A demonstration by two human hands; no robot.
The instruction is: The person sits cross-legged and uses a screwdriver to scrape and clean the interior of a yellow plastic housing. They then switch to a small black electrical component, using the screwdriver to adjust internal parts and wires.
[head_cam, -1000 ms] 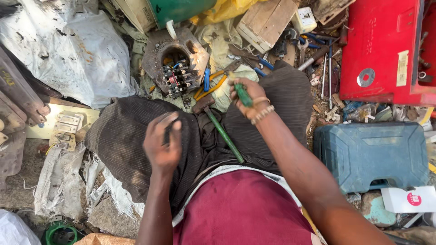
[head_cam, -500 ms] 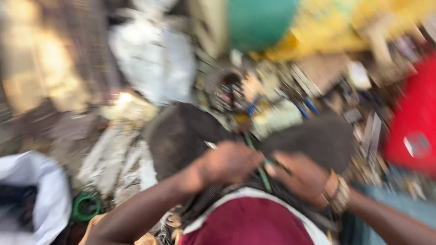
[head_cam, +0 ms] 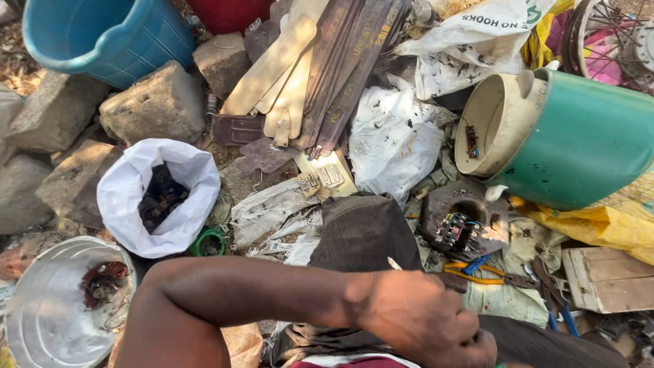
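The view has swung left over a scrap-strewn yard with a green drum (head_cam: 579, 143), a white bag (head_cam: 160, 197) and a motor housing (head_cam: 463, 228), and the left hand (head_cam: 422, 320) has crossed onto the lap, fist closed, seemingly round a thin tool (head_cam: 394, 263) whose pale tip alone shows, while the right hand is out of view.

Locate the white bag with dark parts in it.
In the head view the white bag sits left of centre on the ground, below the grey stones and above the metal bowl, beyond the left forearm.
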